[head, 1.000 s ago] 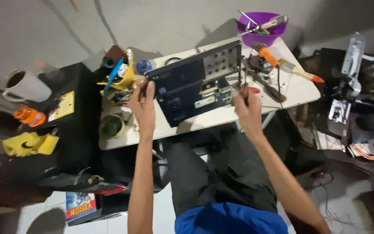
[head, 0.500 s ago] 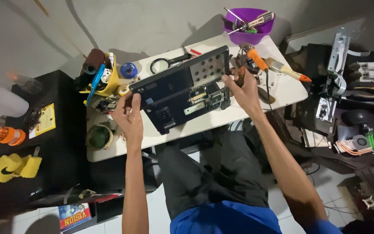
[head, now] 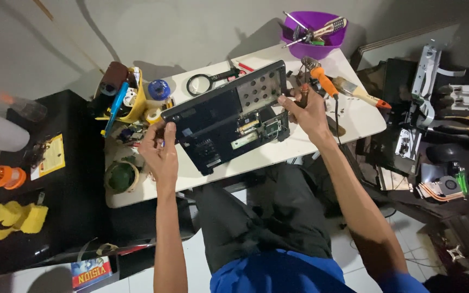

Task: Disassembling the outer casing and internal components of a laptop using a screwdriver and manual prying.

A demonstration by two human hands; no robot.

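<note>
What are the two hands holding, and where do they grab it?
Both grip the opened laptop, underside up on the white table. The left hand holds its left edge; the right hand holds its right edge, with a dark-handled tool, likely a screwdriver, between the fingers.

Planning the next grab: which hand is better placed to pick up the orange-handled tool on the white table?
Right. The right hand grips the open black laptop base at its far-right corner, right beside the orange-handled tool. The left hand holds the opposite edge, much farther away.

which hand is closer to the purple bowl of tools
Right. The right hand grips the laptop's far right edge, just below the purple bowl. The left hand holds the opposite edge, much farther away.
</note>
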